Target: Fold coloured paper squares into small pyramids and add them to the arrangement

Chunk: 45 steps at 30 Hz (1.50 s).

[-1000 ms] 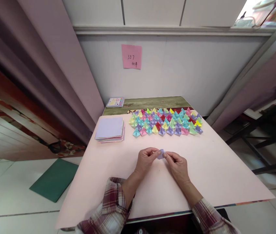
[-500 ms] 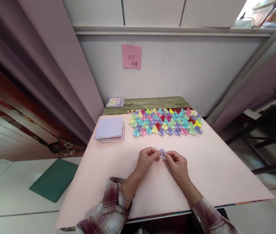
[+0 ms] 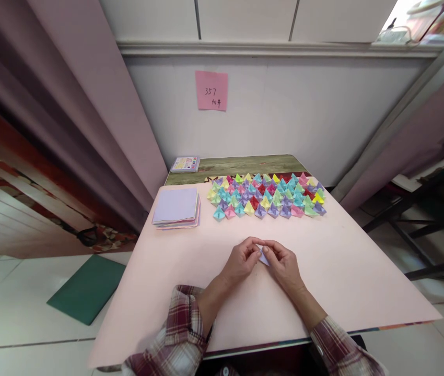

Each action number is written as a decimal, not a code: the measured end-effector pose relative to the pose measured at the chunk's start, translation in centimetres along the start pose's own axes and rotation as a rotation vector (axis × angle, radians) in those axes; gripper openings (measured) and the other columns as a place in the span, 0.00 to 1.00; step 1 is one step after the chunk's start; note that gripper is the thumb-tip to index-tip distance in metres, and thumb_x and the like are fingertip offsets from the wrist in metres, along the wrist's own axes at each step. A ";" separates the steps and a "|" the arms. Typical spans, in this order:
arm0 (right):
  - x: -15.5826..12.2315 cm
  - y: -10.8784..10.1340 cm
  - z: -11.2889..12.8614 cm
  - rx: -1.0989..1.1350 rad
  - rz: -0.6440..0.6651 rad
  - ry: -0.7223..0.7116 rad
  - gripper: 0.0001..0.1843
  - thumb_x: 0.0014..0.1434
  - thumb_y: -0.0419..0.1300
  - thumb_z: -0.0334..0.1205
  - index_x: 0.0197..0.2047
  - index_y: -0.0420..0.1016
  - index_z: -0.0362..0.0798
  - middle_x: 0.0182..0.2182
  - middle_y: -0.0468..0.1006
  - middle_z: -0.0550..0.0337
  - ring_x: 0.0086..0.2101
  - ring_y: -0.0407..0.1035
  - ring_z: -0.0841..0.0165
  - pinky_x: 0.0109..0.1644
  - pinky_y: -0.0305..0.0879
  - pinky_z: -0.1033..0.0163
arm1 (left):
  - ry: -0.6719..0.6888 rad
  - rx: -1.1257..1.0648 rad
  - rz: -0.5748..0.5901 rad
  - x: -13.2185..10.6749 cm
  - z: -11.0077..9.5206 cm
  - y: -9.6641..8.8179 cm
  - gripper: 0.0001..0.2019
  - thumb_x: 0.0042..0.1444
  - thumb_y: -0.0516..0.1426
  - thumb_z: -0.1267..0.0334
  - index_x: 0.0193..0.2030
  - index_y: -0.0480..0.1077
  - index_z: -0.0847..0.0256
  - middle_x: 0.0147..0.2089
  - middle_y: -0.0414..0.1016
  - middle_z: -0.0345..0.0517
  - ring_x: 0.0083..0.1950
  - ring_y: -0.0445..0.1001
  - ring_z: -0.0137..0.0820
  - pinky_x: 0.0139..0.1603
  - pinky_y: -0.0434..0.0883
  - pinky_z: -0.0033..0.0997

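Observation:
A small folded piece of purple paper (image 3: pixel 263 256) sits pinched between both hands just above the pink table cover (image 3: pixel 363 271). My left hand (image 3: pixel 241 260) grips its left side with closed fingers. My right hand (image 3: pixel 282 263) grips its right side, fingertips pressed together over it. Most of the paper is hidden by my fingers. Beyond the hands lie several rows of folded paper boats (image 3: pixel 267 197) in many colours. A stack of square origami sheets (image 3: pixel 176 207), purple on top, lies at the far left of the table.
A small pack of coloured paper (image 3: pixel 185 164) rests on the wooden table part by the wall. A pink note (image 3: pixel 211 91) hangs on the wall. A green mat (image 3: pixel 89 287) lies on the floor at left. Curtains hang on both sides.
Both hands have drawn together and lowered toward the table. The purple paper, visible between the fingertips before, is now mostly covered by the fingers.

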State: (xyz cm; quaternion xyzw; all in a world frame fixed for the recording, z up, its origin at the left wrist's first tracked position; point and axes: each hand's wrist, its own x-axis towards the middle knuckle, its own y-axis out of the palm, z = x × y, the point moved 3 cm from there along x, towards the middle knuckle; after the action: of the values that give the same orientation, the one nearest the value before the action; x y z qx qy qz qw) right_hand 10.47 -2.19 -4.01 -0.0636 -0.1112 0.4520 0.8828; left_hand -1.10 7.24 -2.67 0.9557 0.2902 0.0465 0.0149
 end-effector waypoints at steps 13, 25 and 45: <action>0.0 0.3 -1.4 0.231 0.003 0.080 0.16 0.54 0.66 0.50 0.39 0.75 0.46 0.29 0.78 0.57 0.28 0.71 0.68 0.33 0.70 0.64 | -0.026 -0.184 -0.315 0.8 1.4 -1.2 0.14 0.51 0.63 0.56 0.40 0.69 0.61 0.31 0.72 0.39 0.31 0.70 0.26 0.35 0.67 0.27; -0.2 0.3 -0.7 0.390 -0.122 0.123 0.16 0.50 0.70 0.49 0.37 0.76 0.48 0.30 0.81 0.59 0.29 0.76 0.68 0.37 0.75 0.63 | -0.073 -0.122 -0.168 0.6 1.1 -0.9 0.09 0.49 0.64 0.62 0.30 0.70 0.64 0.28 0.70 0.39 0.28 0.66 0.24 0.32 0.63 0.24; -0.3 0.3 -0.9 0.274 -0.166 0.068 0.15 0.54 0.67 0.48 0.40 0.76 0.47 0.34 0.82 0.55 0.33 0.76 0.66 0.39 0.74 0.62 | 0.184 0.308 -0.150 -0.2 0.2 -0.4 0.07 0.54 0.59 0.65 0.41 0.71 0.60 0.28 0.62 0.36 0.25 0.58 0.22 0.26 0.57 0.24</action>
State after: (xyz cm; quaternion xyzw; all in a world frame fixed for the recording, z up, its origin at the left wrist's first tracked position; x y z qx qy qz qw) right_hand 10.34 -2.25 -5.00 0.0516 -0.0237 0.3862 0.9207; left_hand -1.44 7.44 -2.89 0.9142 0.3642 0.0874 -0.1548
